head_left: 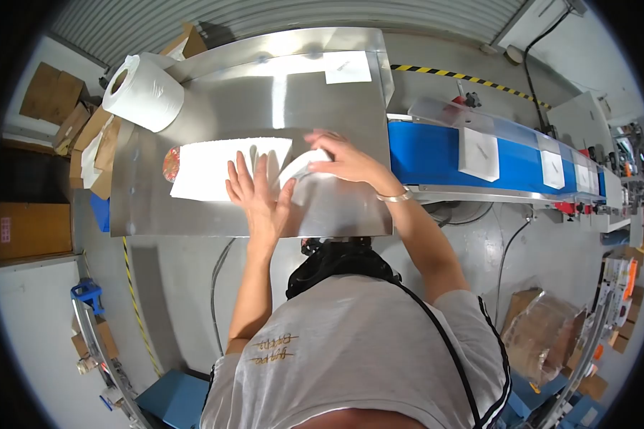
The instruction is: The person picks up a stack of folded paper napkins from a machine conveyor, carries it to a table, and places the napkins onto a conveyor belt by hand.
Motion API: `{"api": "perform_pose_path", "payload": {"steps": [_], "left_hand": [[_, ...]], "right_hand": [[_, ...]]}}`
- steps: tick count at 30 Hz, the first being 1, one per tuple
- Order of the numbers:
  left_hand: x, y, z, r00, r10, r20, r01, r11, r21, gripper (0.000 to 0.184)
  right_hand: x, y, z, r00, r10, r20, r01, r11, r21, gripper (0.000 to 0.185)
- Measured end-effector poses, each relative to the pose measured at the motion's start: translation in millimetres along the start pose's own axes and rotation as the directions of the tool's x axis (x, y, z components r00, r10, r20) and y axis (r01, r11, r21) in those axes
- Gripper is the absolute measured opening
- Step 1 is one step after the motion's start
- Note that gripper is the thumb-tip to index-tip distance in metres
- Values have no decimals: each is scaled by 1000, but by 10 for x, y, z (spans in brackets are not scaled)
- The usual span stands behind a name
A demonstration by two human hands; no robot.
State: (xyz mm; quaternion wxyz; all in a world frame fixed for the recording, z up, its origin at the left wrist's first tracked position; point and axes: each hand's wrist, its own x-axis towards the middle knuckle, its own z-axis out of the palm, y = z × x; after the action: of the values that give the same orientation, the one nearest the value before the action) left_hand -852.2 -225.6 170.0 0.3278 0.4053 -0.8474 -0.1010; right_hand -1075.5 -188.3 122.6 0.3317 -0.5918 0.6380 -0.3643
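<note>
A long stack of white sheets [207, 168], perhaps paper or thin bags, lies on the steel table [229, 100]. My left hand [256, 189] rests flat on its right part with the fingers spread. At the stack's right end, a curled white sheet [300, 166] is raised off the table. My right hand [343, 161] has its thumb and fingers closed on that curled sheet; its fingertips are slightly blurred. From under the stack's left end shows a round, red-patterned thing [171, 164], mostly hidden.
A large white roll [150, 96] stands at the table's back left. A white square with a small mark [348, 68] lies at the back. To the right runs a blue conveyor belt [426, 154] carrying several white squares [479, 154] beside a clear guard. Cardboard boxes stand left.
</note>
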Motion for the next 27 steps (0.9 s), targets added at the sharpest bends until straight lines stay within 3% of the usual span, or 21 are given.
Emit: {"api": "perform_pose_path", "payload": {"steps": [1, 2, 3, 4, 5, 6, 8, 10, 13, 14, 16, 17, 19, 21, 23, 25, 26, 27], "left_hand": [[-15, -68, 11, 1000, -19, -21, 19, 1000, 3, 40], [-26, -139, 17, 1000, 9, -14, -8, 999, 50, 38], [-31, -156, 21, 1000, 0, -8, 0, 1000, 8, 36], [-32, -175, 21, 1000, -8, -3, 8, 999, -32, 34], [-34, -194, 19, 1000, -17, 0, 17, 997, -70, 33], [-41, -209, 29, 1000, -14, -14, 13, 997, -78, 33], [-53, -210, 60, 999, -3, -47, -1, 996, -93, 33], [-45, -172, 27, 999, -12, -47, 9, 998, -66, 32], [-11, -110, 6, 998, -45, -34, 43, 998, -54, 30], [-5, -113, 5, 999, -46, -21, 45, 998, -45, 30], [-9, -121, 1, 1000, -29, 12, 29, 999, -44, 29], [-9, -137, -1, 1000, -14, 26, 15, 999, -52, 28], [-5, -143, -26, 999, 14, 50, -11, 998, -65, 28], [16, -129, -89, 997, 40, 68, -35, 997, -70, 30], [60, -90, -115, 999, -45, -3, 45, 994, -99, 33], [70, -123, -96, 997, -68, -31, 65, 994, -90, 37], [52, -216, -81, 999, -49, -21, 47, 997, -62, 38], [39, -282, -66, 999, -33, -13, 32, 999, -32, 40]], "right_hand": [[-68, 33, -88, 966, 204, 157, -237, 943, 232, 46], [-192, 280, -33, 978, 134, -163, -63, 923, 381, 41], [-317, 335, -170, 968, 138, -209, 2, 830, 558, 39], [-457, 283, -422, 914, 340, -221, -216, 869, 445, 40], [-609, 497, -551, 860, 399, -317, -272, 886, 377, 48], [-755, 713, -695, 796, 439, -416, -330, 892, 310, 57], [-967, 923, -1106, 704, 554, -445, -523, 828, 204, 60], [-1075, 886, -1229, 492, 508, -707, -711, 703, 11, 59], [-975, 686, -1087, 567, 31, -823, -709, 527, -468, 58], [-865, 731, -1032, 710, -49, -702, -417, 774, -476, 58], [-533, 208, -685, 900, -232, -368, 60, 904, -424, 55], [-385, 11, -507, 951, -226, -211, 140, 923, -359, 57], [-107, -336, -114, 983, -170, -74, 157, 975, -157, 52], [136, -186, 193, 934, -351, -64, 312, 890, -331, 51], [183, -143, 210, 967, -252, -17, 245, 951, -188, 51], [45, -211, 27, 979, 96, 179, -138, 961, 240, 52], [-67, -112, -11, 976, 213, 52, -217, 908, 359, 56], [-170, 196, -26, 982, 159, -100, -103, 901, 422, 57]]}}
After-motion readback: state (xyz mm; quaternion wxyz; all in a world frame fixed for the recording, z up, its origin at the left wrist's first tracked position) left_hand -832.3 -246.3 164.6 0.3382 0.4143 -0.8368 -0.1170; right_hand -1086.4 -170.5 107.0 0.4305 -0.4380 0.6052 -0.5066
